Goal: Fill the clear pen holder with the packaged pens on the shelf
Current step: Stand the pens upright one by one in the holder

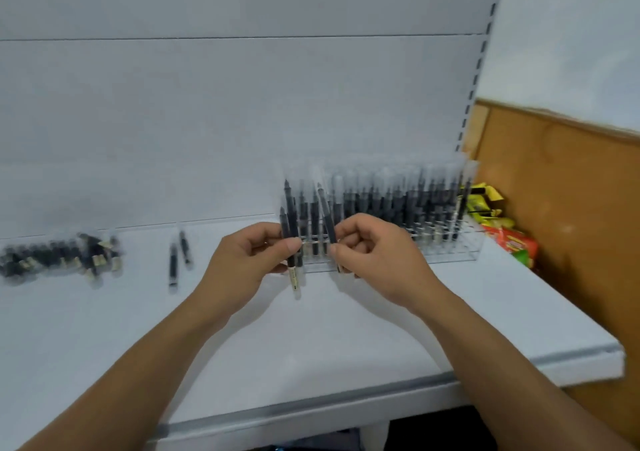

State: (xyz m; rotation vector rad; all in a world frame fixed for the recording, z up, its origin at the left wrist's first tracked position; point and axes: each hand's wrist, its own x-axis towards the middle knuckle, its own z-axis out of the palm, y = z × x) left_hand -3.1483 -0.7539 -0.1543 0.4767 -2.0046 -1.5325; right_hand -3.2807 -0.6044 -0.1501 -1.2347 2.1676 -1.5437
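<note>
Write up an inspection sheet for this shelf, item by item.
Surface: white shelf, pale front edge.
Job's things: clear pen holder at the back right, mostly filled with upright packaged pens; a loose pile lies far left; two stray pens lie between.
Clutter: colourful snack packets past the holder's right end.
Grippers: left hand pinches a small bunch of pens upright; right hand pinches a single pen, tilted. Both are at the holder's left end.
Cables: nothing seen.
Surroundings: white back panel, slotted upright, wooden board at right.
</note>
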